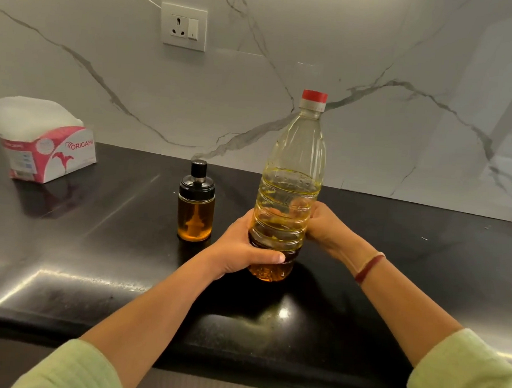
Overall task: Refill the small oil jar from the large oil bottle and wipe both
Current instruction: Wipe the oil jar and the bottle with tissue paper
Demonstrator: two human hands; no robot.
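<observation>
Head view, the only one. Large oil bottle [290, 178] stands long axis vertical, top leaning slightly right, red cap [314, 97] on. Left hand [245, 247] grips it low, thumb curled across the front. Right hand [324, 225] grips the far side higher, fingers [296, 203] showing through the plastic. Cannot tell whether the base rests on the desk [96, 244] or hangs just above it. Small oil jar [196, 208] stands upright to the left of the bottle, near but apart, closest to the left hand, black lid [197, 181] on. Any pour must travel leftward, and both closures look due to come off first. Bottle: clear ribbed plastic, likely slippery, oil to about mid-height. Jar: smooth glass cylinder, amber oil up most of its body. Desk: black polished stone, glossy. Tissue box [47, 148] sits far left.
</observation>
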